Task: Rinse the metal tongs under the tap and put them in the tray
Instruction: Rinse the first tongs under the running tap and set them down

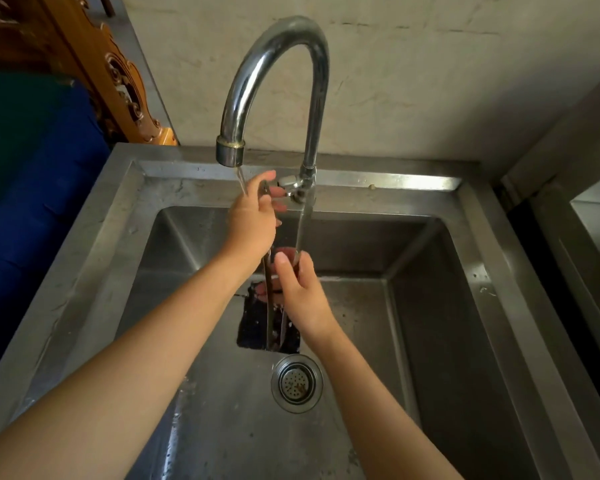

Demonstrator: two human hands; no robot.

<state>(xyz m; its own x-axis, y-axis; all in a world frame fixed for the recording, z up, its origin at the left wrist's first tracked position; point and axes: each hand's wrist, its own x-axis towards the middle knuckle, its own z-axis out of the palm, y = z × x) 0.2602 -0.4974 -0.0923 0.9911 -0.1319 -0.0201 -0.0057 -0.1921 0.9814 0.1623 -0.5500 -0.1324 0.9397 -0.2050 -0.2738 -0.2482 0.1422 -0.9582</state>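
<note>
The metal tongs (270, 317) hang upright over the steel sink (430, 306), their two thin arms pointing down toward the basin floor. My left hand (253, 220) grips their top end just below the tap spout (230, 152), where a thin stream of water runs onto my fingers. My right hand (300, 289) is closed around the middle of the tongs, thumb up. Both hands hide most of the upper tongs. No tray is in view.
The curved chrome tap (274, 64) rises from the sink's back ledge, its lever (290, 181) just right of my left hand. A dark mat (253, 327) lies on the basin floor, the round drain strainer (297, 382) in front. A blue cloth (32, 202) and carved wood stand left.
</note>
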